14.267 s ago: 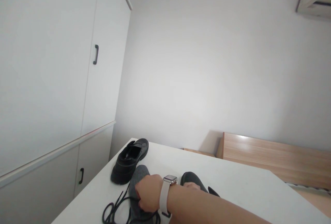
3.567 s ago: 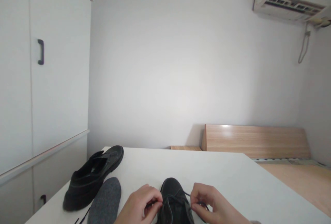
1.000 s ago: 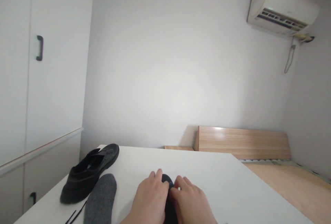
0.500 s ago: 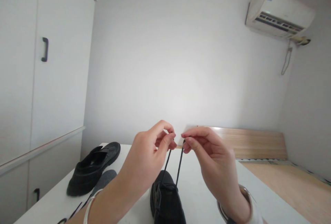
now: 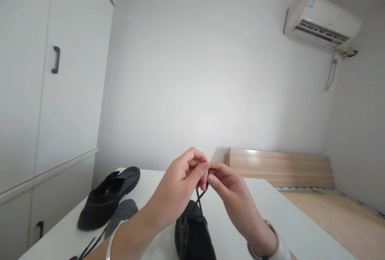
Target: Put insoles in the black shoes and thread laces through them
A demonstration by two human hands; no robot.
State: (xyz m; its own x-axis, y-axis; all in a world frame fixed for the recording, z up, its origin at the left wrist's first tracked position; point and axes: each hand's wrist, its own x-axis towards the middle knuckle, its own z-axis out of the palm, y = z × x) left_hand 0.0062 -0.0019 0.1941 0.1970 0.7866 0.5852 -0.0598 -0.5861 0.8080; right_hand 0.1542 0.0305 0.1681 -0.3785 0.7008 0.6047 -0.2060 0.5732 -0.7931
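Note:
A black shoe stands on the white table with its toe pointing away from me. From its front, two strands of black shoelace rise and cross just under my hands. My left hand is closed, pinching the lace between thumb and forefinger. Touching it at the fingertips, my right hand is closed on the lace as well, and a short lace end sticks out over its forefinger. The exact grip between the fingers is partly hidden.
Left on the white table lie another black shoe, a grey insole and a loose black lace. A white cabinet stands at the left. Behind on the right is a wooden bed frame.
My hands have come together from apart, the right moving left and slightly down. The lace strands, separate before, now cross above the shoe.

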